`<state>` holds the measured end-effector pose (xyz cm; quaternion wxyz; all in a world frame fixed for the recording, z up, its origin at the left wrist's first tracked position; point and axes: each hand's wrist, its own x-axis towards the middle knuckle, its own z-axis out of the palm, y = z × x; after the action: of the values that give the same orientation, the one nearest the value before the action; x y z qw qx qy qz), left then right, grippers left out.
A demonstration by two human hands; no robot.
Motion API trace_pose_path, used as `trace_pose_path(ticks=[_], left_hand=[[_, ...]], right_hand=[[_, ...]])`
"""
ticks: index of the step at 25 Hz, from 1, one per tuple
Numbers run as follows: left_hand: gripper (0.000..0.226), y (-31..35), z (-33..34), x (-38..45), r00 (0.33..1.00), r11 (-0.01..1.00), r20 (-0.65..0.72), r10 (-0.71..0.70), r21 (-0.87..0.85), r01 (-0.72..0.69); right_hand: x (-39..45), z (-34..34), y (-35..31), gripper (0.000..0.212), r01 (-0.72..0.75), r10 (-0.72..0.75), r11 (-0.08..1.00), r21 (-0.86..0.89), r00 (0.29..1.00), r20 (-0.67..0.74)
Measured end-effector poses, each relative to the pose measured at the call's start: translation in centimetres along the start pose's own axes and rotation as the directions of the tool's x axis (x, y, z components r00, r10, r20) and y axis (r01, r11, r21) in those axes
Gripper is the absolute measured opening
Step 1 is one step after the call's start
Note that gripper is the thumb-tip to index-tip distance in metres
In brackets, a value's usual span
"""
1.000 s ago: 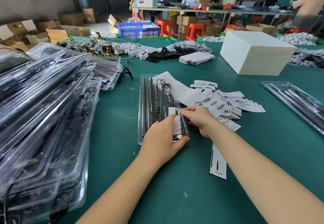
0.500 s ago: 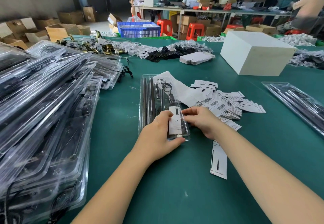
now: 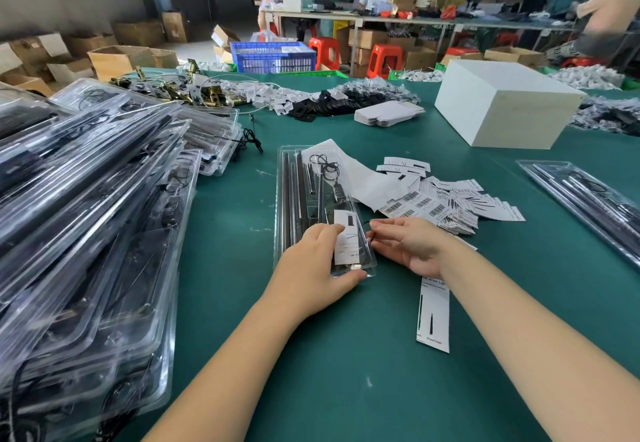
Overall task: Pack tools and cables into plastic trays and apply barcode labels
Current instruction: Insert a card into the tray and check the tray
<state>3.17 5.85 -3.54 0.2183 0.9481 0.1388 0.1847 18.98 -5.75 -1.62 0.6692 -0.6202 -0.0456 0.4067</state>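
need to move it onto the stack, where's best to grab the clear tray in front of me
Probably the near short end of the clear tray, coming from your side. It lies flat and long, pointing away from you, and the left hand already rests on that end, thumb at the rim. The right hand could steady the right edge.

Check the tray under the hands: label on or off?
On: a white label lies flat on the tray lid beside the left hand.
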Motion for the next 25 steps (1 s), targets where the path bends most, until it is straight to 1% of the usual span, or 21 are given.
trace_pose_path(ticks=[1,2,4,6,7,9,11,13,14,17,19,22,23,25], left_hand=[[0.075,0.0,0.0,0.0,1.000,1.000,-0.005,0.008,0.012,-0.008],[0.074,0.0,0.0,0.0,1.000,1.000,-0.011,0.013,0.019,-0.013],[0.070,0.0,0.0,0.0,0.999,0.999,-0.023,0.027,0.025,-0.026],[0.066,0.1,-0.1,0.0,0.999,0.999,-0.023,0.036,0.040,-0.035],[0.064,0.1,-0.1,0.0,0.999,0.998,-0.018,0.038,0.044,-0.037],[0.061,0.1,-0.1,-0.1,0.999,0.998,-0.010,0.042,0.042,-0.042],[0.059,0.1,-0.1,-0.1,0.999,0.998,-0.014,0.046,0.037,-0.046],[0.059,0.1,-0.1,0.0,0.999,0.998,-0.009,0.047,0.038,-0.046],[0.060,0.1,-0.1,0.0,0.999,0.998,-0.005,0.046,0.039,-0.046],[0.060,0.0,0.0,-0.1,0.999,0.999,-0.010,0.042,0.033,-0.041],[0.062,0.0,0.0,-0.1,0.999,0.998,-0.010,0.041,0.038,-0.041],[0.063,0.0,0.0,-0.1,0.999,0.998,-0.009,0.041,0.050,-0.041],[0.063,0.0,0.0,0.0,0.999,0.998,-0.010,0.040,0.048,-0.039],[0.064,0.0,0.0,0.0,0.999,0.998,-0.012,0.037,0.045,-0.036]], right_hand=[[0.0,-0.1,0.0,0.006,-0.008,0.008,1.000,0.006,1.000,-0.010],[0.1,0.0,0.1,0.005,-0.005,0.004,0.999,-0.042,1.000,-0.028],[0.5,0.5,0.2,0.004,0.029,-0.047,0.973,-0.228,0.996,-0.076],[1.0,1.4,0.4,0.005,0.101,-0.158,0.923,-0.370,0.979,-0.128],[1.3,1.6,0.6,0.007,0.137,-0.209,0.909,-0.393,0.967,-0.147],[1.5,1.7,0.8,0.006,0.173,-0.242,0.916,-0.362,0.958,-0.154],[1.2,1.3,1.0,0.004,0.197,-0.232,0.917,-0.346,0.971,-0.061],[0.9,0.9,1.1,0.013,0.220,-0.220,0.915,-0.339,0.975,0.039],[0.9,0.8,1.1,0.016,0.222,-0.221,0.916,-0.333,0.974,0.041],[1.0,1.3,0.7,0.022,0.181,-0.209,0.915,-0.360,0.977,-0.040],[1.0,1.8,0.7,0.016,0.183,-0.240,0.875,-0.447,0.968,-0.073],[1.0,2.2,0.8,0.013,0.222,-0.334,0.768,-0.601,0.939,-0.079],[0.9,2.2,1.0,0.013,0.234,-0.352,0.751,-0.618,0.933,-0.074],[0.8,2.1,1.3,0.013,0.249,-0.358,0.768,-0.590,0.931,-0.073]])
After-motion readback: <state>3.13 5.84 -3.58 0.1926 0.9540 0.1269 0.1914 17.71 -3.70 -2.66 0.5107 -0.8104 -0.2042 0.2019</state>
